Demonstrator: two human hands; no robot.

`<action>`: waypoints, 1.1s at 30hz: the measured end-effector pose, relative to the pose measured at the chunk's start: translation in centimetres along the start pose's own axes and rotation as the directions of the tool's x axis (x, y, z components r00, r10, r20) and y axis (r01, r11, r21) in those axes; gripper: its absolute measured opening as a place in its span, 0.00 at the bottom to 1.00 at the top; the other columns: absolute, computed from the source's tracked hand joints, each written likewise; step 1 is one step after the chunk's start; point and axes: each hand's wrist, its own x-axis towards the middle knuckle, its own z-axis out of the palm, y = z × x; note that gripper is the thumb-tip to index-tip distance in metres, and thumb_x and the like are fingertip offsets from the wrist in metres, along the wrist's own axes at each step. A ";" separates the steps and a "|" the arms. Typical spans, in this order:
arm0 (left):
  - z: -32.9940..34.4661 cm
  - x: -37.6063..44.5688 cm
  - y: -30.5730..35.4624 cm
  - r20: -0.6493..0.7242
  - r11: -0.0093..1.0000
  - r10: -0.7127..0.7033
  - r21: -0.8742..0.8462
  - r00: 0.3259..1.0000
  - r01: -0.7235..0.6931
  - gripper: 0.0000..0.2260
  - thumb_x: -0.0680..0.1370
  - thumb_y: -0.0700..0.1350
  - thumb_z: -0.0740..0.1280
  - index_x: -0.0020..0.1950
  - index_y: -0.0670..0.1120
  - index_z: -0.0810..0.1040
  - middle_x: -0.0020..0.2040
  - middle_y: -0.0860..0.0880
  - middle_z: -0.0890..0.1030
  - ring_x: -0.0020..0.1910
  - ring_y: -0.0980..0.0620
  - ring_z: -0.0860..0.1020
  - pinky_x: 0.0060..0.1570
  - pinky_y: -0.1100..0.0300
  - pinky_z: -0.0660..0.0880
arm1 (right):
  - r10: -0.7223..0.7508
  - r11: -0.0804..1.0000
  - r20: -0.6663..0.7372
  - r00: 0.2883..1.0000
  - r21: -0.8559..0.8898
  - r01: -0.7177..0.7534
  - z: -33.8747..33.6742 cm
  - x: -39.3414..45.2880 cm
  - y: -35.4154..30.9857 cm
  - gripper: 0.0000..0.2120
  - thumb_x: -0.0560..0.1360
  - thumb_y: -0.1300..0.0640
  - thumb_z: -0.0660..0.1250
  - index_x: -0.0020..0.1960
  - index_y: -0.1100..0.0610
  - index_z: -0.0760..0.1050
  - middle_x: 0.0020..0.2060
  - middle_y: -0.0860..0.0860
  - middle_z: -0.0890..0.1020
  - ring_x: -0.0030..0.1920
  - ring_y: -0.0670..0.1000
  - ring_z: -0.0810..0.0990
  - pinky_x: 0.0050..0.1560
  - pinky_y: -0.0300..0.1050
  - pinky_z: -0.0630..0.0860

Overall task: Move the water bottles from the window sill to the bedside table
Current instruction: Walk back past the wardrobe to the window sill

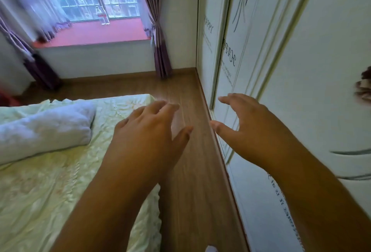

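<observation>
Head view: both hands' grip released, left hand and right hand over floor between bed and wardrobe; bottle on sill.

Dim daylight from the window; motion blur, wide-angle bending at edges.

The water bottle at the back edge of the window sill is too small and blurred to tell its fill or cap. The left curtain is smeared. The bed is cut off at the left and bottom edges.
</observation>
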 end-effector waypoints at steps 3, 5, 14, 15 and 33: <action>0.4 2.0 2.0 -0.009 1.000 -0.014 0.000 1.000 0.014 0.29 0.76 0.70 0.52 0.76 0.63 0.57 0.77 0.60 0.59 0.76 0.52 0.61 0.71 0.47 0.60 | -0.014 1.000 0.004 1.000 0.002 0.014 -1.0 2.1 2.1 0.30 0.77 0.37 0.63 0.76 0.43 0.61 0.75 0.43 0.64 0.74 0.48 0.65 0.71 0.50 0.64; 0.6 3.2 3.0 -0.005 1.000 -0.024 -0.004 1.000 0.024 0.29 0.76 0.70 0.52 0.76 0.62 0.57 0.78 0.59 0.59 0.76 0.52 0.61 0.72 0.47 0.60 | -0.025 1.000 0.008 1.000 0.005 0.025 -1.5 3.2 3.2 0.30 0.77 0.37 0.63 0.76 0.43 0.61 0.75 0.43 0.65 0.74 0.48 0.65 0.71 0.50 0.64; 1.5 8.5 3.5 -0.002 0.999 -0.041 -0.016 0.999 0.041 0.29 0.76 0.69 0.51 0.76 0.63 0.57 0.77 0.60 0.59 0.76 0.52 0.60 0.72 0.48 0.59 | -0.049 0.998 0.056 0.997 -0.023 0.050 -1.9 8.7 5.4 0.30 0.77 0.37 0.62 0.77 0.42 0.59 0.76 0.43 0.63 0.75 0.48 0.62 0.71 0.48 0.62; 1.8 9.2 3.1 0.008 0.999 -0.039 -0.023 0.999 0.040 0.29 0.76 0.69 0.52 0.76 0.63 0.57 0.77 0.60 0.59 0.76 0.52 0.60 0.72 0.48 0.60 | -0.047 0.998 0.065 0.997 -0.027 0.049 -1.7 9.4 5.4 0.30 0.78 0.37 0.62 0.77 0.42 0.59 0.76 0.43 0.63 0.75 0.48 0.62 0.71 0.49 0.62; 1.1 28.8 -10.0 -0.006 0.997 -0.002 -0.076 1.000 0.002 0.30 0.74 0.71 0.50 0.75 0.63 0.57 0.77 0.61 0.59 0.76 0.54 0.60 0.71 0.49 0.61 | -0.033 0.995 0.047 0.998 -0.093 0.037 2.9 30.1 -1.7 0.31 0.76 0.35 0.61 0.76 0.41 0.59 0.75 0.42 0.64 0.74 0.48 0.64 0.71 0.50 0.65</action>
